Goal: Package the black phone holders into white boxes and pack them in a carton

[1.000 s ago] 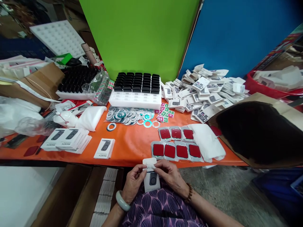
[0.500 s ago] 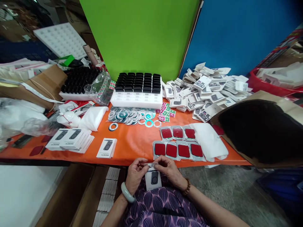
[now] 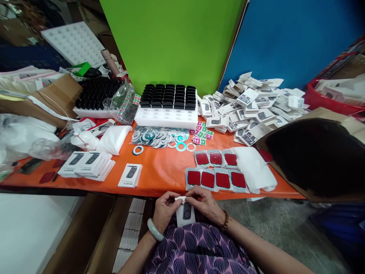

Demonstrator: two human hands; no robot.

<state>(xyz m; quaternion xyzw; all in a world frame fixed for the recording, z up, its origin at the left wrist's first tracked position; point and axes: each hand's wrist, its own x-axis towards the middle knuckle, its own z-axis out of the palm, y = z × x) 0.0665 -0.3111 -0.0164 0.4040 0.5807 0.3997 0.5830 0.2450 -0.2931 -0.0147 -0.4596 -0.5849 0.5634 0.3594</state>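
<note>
A small white box (image 3: 185, 217) printed with a dark device rests upright against my lap, just below the table edge. My left hand (image 3: 165, 210) pinches its top left corner between thumb and fingers. On the top right, my right hand (image 3: 205, 205) grips the same box with thumb and bent fingers. The box's top end lies between both hands, and the fingertips partly hide it. Closest on the table are a short stack of similar boxes (image 3: 129, 176) to the left and red square pads in clear wrappers (image 3: 207, 179) to the right.
Black pieces stand in a white foam tray (image 3: 165, 117). Before it lie a bag of rings (image 3: 159, 137) and green and pink stickers (image 3: 202, 133). A heap of white boxes (image 3: 248, 102) fills the back right, beside an open carton (image 3: 322, 118). Stacked boxes (image 3: 88, 165) sit left.
The flap at the box's top, raised between my fingers before, now sits lower against the box. Both hands stay on it. The whole view has shifted slightly.
</note>
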